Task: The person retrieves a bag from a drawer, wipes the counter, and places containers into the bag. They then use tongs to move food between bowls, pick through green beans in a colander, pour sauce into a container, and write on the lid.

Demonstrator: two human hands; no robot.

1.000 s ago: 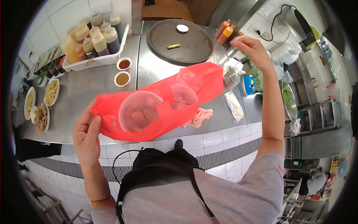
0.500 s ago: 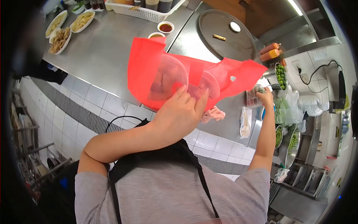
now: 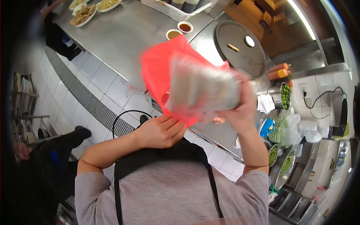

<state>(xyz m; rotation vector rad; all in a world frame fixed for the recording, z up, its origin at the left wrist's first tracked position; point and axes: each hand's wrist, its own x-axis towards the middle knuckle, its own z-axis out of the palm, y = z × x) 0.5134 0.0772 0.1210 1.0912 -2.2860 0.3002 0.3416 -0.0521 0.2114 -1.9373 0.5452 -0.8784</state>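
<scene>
The left hand is pinching the red bag by its edge; the right hand is gripping a blurred bundle. Beyond both, the counter is spreading leftward from 2 sauce cups.

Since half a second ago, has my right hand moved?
Yes: your right hand moved left in the view, away from the container of limes, toward the red bag.
</scene>
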